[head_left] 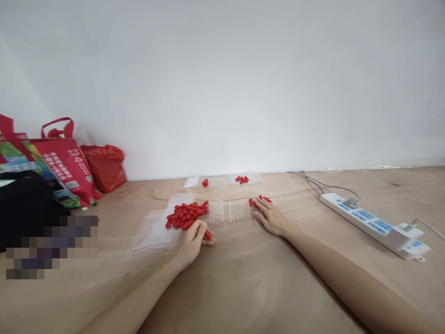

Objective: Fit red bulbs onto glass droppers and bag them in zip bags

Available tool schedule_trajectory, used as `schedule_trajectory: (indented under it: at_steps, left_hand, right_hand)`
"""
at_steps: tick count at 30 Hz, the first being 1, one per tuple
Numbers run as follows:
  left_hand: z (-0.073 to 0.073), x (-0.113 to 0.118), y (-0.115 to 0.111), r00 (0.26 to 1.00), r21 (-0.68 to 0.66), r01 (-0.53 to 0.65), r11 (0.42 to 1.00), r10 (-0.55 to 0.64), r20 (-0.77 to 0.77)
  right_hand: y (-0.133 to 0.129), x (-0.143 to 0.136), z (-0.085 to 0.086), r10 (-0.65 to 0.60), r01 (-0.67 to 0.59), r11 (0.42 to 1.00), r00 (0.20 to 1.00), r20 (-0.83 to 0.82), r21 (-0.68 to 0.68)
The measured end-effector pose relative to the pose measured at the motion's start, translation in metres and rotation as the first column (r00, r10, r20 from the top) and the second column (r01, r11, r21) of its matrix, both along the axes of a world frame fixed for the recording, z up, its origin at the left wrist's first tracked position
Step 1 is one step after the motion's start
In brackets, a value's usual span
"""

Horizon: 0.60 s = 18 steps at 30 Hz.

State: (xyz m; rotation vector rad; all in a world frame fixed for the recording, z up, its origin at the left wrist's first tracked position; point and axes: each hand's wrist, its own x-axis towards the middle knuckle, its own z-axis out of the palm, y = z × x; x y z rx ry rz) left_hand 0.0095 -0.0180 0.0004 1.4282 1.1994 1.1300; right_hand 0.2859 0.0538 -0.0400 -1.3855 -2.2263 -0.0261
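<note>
My left hand (192, 244) is closed with a red rubber dropper bulb (208, 234) pinched between thumb and fingers. Just behind it, a heap of red rubber bulbs (186, 215) lies partly on clear zip bags (156, 232). Slim glass dropper tubes (228, 212) lie side by side in a row between my hands. At the right end of that row, my right hand (273, 219) rests low on the table, fingers stretched out. Its fingertips reach several red-bulbed droppers (265, 198), partly hidden beneath them. One dropper with a red bulb (251, 202) lies just left of my right fingertips.
Farther back, more tubes (219, 181) and small red bulbs (242, 179) lie on bags by the wall. A white power strip (371, 225) with plugs and cables is at right. Red shopping bags (66, 164) and a black bag (28, 208) stand at left.
</note>
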Motion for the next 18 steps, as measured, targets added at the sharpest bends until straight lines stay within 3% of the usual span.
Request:
schedule_trajectory:
  at_steps: [8,13,18]
  left_hand:
    - [-0.002,0.002,0.002,0.999,0.029,-0.037,0.999,0.037,-0.002]
    - [-0.002,0.003,0.001,0.999,0.059,-0.009,0.998,0.012,-0.052]
    - [0.000,0.004,0.000,0.998,0.055,0.009,0.998,-0.005,-0.069]
  right_hand:
    - [-0.003,-0.016,0.028,-0.184,0.184,0.983,0.982,-0.053,0.004]
    - [0.009,-0.043,0.046,-0.355,0.348,0.919,0.935,-0.008,-0.185]
    - [0.021,-0.056,0.053,-0.427,0.446,0.834,0.895,0.131,-0.325]
